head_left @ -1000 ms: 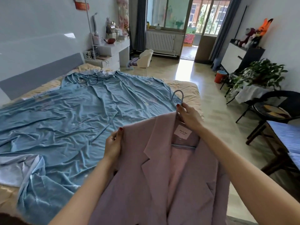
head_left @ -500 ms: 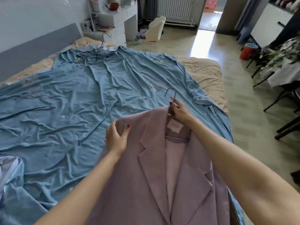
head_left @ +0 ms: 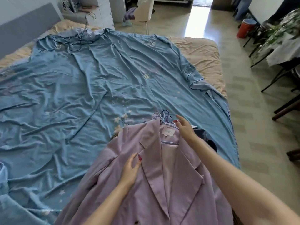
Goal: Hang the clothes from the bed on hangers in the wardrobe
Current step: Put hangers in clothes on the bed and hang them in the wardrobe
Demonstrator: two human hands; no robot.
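Both hands have let go: the jacket [head_left: 162, 176] now lies on the bed's [head_left: 203, 54] near edge, left hand [head_left: 129, 169] and right hand [head_left: 185, 127] open, fingers relaxed above it, blue sheet [head_left: 81, 95] wide beyond.

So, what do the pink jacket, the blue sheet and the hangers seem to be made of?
Pink jacket: seemingly a matte woven suiting with a glossier lining; the lapels hold crisp edges. Blue sheet: thin, smooth, satin-like fabric; fine wrinkles catch a soft shine. Hangers: probably coated wire or thin plastic; slim pale-blue hooks, too small to tell.
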